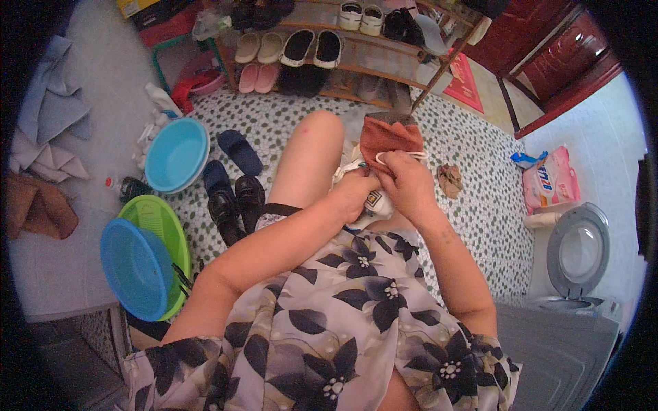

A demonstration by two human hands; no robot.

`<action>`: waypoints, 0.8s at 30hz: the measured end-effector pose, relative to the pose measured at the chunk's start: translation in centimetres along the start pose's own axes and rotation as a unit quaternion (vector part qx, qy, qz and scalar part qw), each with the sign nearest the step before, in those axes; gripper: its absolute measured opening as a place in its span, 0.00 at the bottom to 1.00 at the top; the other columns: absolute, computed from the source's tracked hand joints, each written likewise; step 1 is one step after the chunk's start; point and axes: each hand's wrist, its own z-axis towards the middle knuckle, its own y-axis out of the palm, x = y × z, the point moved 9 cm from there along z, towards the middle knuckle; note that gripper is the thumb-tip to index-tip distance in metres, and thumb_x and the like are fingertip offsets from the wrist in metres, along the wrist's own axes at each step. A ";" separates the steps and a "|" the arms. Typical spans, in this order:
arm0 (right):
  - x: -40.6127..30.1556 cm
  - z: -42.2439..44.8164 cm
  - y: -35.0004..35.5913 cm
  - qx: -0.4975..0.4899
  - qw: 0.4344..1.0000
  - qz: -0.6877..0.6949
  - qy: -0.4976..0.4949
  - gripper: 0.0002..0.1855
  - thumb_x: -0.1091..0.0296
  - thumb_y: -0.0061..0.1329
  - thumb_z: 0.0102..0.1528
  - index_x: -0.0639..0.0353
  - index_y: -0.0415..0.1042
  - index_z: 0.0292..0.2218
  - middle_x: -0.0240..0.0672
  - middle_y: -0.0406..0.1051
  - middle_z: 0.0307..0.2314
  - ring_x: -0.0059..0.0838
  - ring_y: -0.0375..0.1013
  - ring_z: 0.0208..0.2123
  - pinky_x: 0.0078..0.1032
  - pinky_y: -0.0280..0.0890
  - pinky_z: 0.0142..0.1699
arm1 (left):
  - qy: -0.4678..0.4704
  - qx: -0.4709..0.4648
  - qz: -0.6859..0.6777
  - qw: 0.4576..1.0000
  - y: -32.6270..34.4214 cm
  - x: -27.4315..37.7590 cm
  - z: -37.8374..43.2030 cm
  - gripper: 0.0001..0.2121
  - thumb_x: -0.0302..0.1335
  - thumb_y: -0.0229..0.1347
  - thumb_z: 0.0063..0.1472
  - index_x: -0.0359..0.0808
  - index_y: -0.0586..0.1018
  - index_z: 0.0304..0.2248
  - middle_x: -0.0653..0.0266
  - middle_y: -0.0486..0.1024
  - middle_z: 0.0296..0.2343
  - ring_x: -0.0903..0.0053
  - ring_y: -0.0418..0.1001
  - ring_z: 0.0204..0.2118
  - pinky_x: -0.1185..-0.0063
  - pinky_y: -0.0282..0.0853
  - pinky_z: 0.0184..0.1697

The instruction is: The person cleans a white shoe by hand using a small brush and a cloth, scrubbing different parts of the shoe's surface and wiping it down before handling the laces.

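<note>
My right hand [408,182] grips a rust-brown cloth [388,138] with a dark far edge; a white cord [419,154] loops out by my fingers. Close beside it, my left hand [354,192] holds a white item [379,208] in my lap, between my legs. A dark square patch [374,198] shows on this item, which may be a shoe; my hands hide much of it. The cloth stands up just beyond the white item. On the floor to the right lies a crumpled brown cloth or paper [450,181].
A shoe rack [370,51] holds several pairs ahead. Basins in light blue [177,154], green [154,210] and blue [134,269] stand left, near dark slippers [240,152] and black shoes [250,198]. At right are a pink detergent bag [552,177] and a raised grey round lid [578,251].
</note>
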 end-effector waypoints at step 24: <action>2.8 -0.9 -2.4 0.027 0.990 -0.018 0.139 0.14 0.61 0.48 0.48 0.56 0.64 0.36 0.46 0.70 0.26 0.48 0.70 0.29 0.36 0.63 0.31 | -0.022 -0.028 -0.054 0.998 1.3 -0.9 -0.7 0.20 0.17 0.48 0.52 0.35 0.65 0.46 0.60 0.71 0.37 0.70 0.72 0.38 0.72 0.68 0.42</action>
